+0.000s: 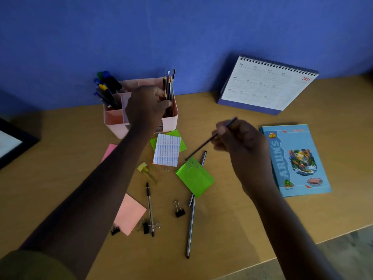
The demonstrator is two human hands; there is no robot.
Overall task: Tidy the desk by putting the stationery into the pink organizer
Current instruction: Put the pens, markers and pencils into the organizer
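Observation:
The pink organizer stands at the back of the desk, with markers in its left section and pencils upright in its right section. My left hand reaches into it, fingers curled around the pencils there. My right hand hovers above the desk and pinches a dark pencil that slants down to the left. On the desk lie two grey pencils, a pen, green sticky notes, a label sheet, pink notes, a yellow glue tube and binder clips.
A desk calendar stands at the back right against the blue wall. A blue booklet lies right of my right hand. A dark framed object sits at the left edge. The desk's front edge runs along the lower right.

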